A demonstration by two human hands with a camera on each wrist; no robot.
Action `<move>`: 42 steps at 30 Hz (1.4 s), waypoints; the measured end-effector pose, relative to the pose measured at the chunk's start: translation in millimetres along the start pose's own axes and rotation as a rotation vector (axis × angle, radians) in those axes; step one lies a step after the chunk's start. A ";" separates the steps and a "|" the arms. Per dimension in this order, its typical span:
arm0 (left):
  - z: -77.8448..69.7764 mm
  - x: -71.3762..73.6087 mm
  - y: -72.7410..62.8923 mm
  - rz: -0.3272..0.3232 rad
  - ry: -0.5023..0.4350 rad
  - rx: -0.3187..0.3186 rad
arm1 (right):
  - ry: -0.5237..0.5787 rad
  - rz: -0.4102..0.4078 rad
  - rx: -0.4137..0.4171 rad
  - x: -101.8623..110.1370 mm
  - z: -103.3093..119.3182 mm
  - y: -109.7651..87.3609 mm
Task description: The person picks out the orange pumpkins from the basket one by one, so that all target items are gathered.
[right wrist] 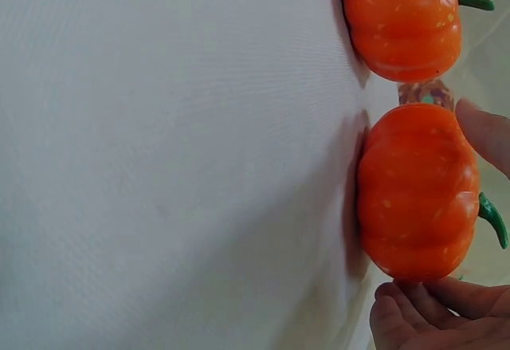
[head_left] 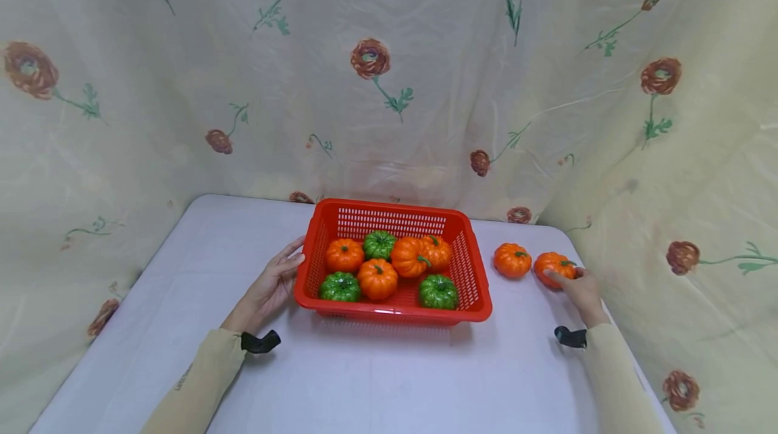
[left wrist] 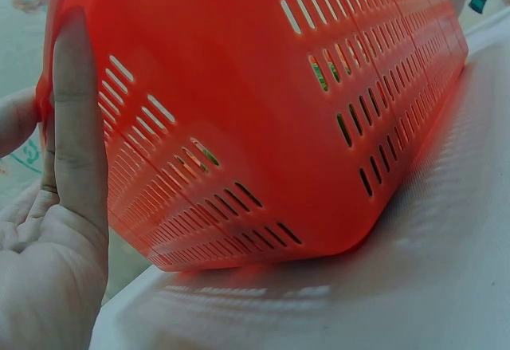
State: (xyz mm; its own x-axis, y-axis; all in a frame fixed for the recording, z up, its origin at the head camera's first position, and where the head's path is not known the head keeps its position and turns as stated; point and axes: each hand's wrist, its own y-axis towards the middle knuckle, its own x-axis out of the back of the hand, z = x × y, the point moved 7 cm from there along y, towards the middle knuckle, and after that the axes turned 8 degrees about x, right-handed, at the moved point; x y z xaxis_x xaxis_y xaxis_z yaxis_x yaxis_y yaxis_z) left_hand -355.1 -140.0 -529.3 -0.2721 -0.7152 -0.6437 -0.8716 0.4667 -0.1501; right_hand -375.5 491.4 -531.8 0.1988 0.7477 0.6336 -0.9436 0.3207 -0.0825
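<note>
A red plastic basket with slotted walls stands on the table, holding several small orange pumpkins and three green ones. My left hand grips its left end; in the left wrist view the thumb is at the rim and a long finger lies along the outer wall. To the right of the basket, my right hand holds an orange pumpkin with a green stem, thumb on one side and fingers on the other. That pumpkin sits at the table surface. Beside it lies another orange pumpkin.
A white cloth covers the table. Floral curtains hang behind it and along both sides. Black straps are on both wrists. The right hand is close to the table's right edge.
</note>
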 end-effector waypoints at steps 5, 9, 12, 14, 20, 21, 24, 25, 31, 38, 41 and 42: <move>0.0 -0.7 -0.5 0.000 -0.001 -0.001 | 0.051 0.002 -0.007 1.5 3.4 -3.0; 0.9 -0.1 -0.1 0.005 -0.004 -0.004 | 0.077 -0.034 -0.006 5.1 9.1 -5.5; 1.1 0.1 0.2 0.013 -0.010 -0.009 | 0.081 -0.081 -0.017 8.8 15.3 -7.5; 0.7 0.0 0.3 0.015 -0.017 -0.010 | 0.095 -0.128 -0.005 12.3 21.5 -8.1; -1.2 -0.8 0.2 0.021 -0.022 -0.012 | 0.160 -0.203 0.031 17.7 43.7 -13.4; -1.2 -0.5 0.3 0.019 -0.023 -0.011 | 0.166 -0.200 0.028 17.7 47.7 -15.5; -1.4 0.4 0.3 0.015 -0.023 -0.013 | 0.184 -0.196 0.042 18.8 63.3 -20.9; -1.5 0.6 0.3 0.015 -0.024 -0.014 | 0.187 -0.189 0.047 18.4 69.0 -22.8; -1.2 0.5 0.3 0.024 -0.020 -0.018 | 0.224 -0.157 0.113 11.8 109.8 -35.7; -0.6 -0.9 0.2 0.018 -0.013 -0.014 | 0.185 -0.060 0.218 -0.4 158.3 -57.8; -0.6 -1.6 0.2 0.010 -0.006 -0.012 | 0.165 -0.007 0.272 -6.8 176.6 -68.0; -0.6 -1.7 0.2 0.008 -0.002 -0.012 | 0.157 0.011 0.284 -9.4 181.8 -71.2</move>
State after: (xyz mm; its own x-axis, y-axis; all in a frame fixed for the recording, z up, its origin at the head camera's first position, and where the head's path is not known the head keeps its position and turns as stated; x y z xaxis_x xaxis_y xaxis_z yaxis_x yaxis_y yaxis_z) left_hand -355.0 -138.9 -527.8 -0.2781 -0.7104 -0.6466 -0.8743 0.4660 -0.1360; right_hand -358.4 355.8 -392.1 0.2058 0.8380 0.5055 -0.9777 0.1536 0.1433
